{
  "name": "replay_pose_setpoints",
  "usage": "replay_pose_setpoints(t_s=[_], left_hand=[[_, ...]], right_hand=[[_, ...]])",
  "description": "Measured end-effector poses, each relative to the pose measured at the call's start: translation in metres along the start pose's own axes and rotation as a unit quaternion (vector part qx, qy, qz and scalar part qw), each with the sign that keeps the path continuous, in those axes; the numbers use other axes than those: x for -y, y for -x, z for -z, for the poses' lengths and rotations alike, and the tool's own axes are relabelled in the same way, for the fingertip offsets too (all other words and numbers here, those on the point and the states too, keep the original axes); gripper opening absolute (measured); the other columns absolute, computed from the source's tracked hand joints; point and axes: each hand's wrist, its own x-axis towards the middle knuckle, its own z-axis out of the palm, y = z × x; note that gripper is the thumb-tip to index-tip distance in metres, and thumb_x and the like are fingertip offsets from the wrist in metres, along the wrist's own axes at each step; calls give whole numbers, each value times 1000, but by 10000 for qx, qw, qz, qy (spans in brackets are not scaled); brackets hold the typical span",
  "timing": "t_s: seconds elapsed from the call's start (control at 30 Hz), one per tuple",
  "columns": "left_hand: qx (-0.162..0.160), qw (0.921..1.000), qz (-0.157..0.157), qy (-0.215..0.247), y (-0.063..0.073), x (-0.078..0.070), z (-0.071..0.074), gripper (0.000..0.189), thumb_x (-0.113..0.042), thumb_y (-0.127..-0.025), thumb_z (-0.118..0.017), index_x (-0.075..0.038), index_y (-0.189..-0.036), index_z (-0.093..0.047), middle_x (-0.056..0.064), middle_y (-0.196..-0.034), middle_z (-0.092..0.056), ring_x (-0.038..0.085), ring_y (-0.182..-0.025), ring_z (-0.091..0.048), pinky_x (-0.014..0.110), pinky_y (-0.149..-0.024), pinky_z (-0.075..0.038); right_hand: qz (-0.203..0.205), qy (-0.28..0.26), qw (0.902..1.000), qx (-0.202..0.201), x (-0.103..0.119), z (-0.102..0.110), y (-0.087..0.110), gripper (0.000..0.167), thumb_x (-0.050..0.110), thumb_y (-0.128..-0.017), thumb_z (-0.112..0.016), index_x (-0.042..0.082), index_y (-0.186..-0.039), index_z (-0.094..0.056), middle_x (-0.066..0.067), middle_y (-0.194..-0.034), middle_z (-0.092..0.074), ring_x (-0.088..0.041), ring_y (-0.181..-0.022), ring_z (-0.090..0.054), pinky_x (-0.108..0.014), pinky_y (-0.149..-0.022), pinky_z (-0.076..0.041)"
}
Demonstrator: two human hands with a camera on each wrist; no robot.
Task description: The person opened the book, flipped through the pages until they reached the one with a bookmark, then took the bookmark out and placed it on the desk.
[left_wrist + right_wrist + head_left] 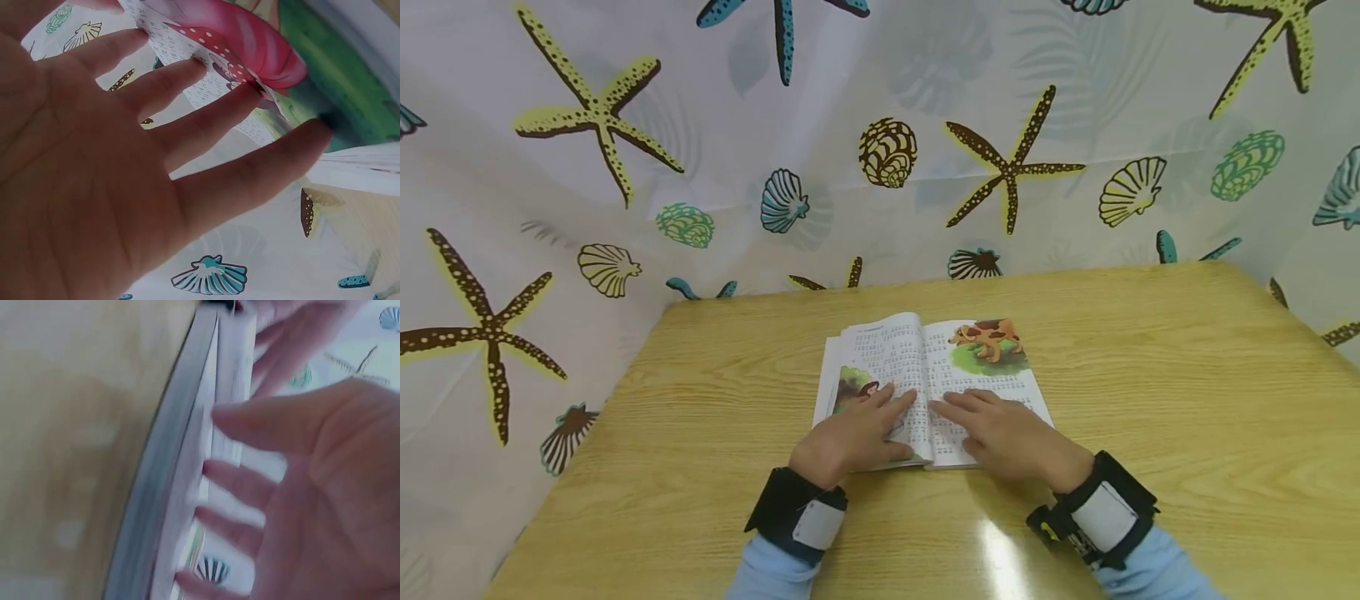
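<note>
An open book (887, 343) with printed text and coloured pictures lies on the table. My left hand (853, 437) rests on the lower part of its left page, fingers spread and pointing toward the spine. On the right page lies my right hand (1009, 435), fingers extended toward the spine, below a picture of a brown-spotted dog (988, 340). In the left wrist view, the fingertips of the left hand (112, 169) meet a page with a pink picture (256, 37). The right wrist view shows the right hand (300, 456) with its fingertips against the book (165, 475). Both hands partly cover the text.
The wooden table (1165, 367) stretches to both sides of the book. Behind it hangs a white cloth (850, 100) printed with starfish and shells. Each wrist wears a black strap (1105, 510) over a light blue sleeve (1153, 567).
</note>
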Motion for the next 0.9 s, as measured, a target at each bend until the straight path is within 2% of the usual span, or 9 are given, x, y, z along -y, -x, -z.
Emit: replay_pose_setpoints(t_s=[0.13, 0.27, 0.43, 0.63, 0.77, 0.9], left_hand=[[-13, 10000, 9, 17, 0, -1, 0, 70, -28, -96, -72, -13, -156, -41, 17, -162, -33, 34, -147, -34, 50, -116, -32], [-16, 10000, 14, 77, 1, -1, 0, 70, -27, -96, -72, -13, -157, -41, 17, -162, -32, 35, -147, -34, 50, -116, -32], [-53, 10000, -20, 36, 1, -1, 0, 70, -27, -95, -73, -12, -156, -41, 18, -161, -33, 34, -147, -34, 50, -116, -32], [-69, 10000, -49, 39, 1, -1, 0, 70, -27, -95, -73, -11, -156, -42, 18, -161, -34, 34, -147, -33, 51, -116, -32], [-74, 9999, -44, 66, 1, -1, 0, 71, -27, -95, -73, -12, -156, -42, 18, -161, -33, 35, -147, -34, 51, -116, -33], [-74, 10000, -8, 49, 1, -1, 0, 71, -28, -94, -73, -12, -156, -42, 17, -161, -33, 34, -147, -34, 51, -116, -33]], right_hand=[[-943, 177, 9949, 315, -17, 7, 9, 50, 18, -99, -64, 6, -146, -54, -23, -153, -44, -50, -137, -41, -69, -97, -43], [-1621, -56, 9857, 461, -36, 13, 18, 56, 24, -99, -64, 1, -148, -50, -27, -156, -36, -56, -137, -35, -74, -93, -43], [-1828, -178, 9820, 449, -49, 17, 22, 58, 25, -98, -65, -3, -146, -49, -30, -156, -34, -60, -133, -37, -71, -87, -47], [-1910, -220, 9804, 430, -50, 17, 22, 58, 24, -98, -66, -4, -145, -49, -33, -156, -32, -61, -133, -36, -73, -90, -45], [-2331, -404, 9707, 418, -50, 18, 21, 69, 29, -97, -67, -16, -143, -43, -40, -155, -24, -63, -136, -28, -78, -96, -35], [-2720, -596, 9595, 416, -49, 20, 21, 75, 34, -95, -70, -23, -136, -44, -43, -153, -23, -64, -136, -24, -81, -98, -30]])
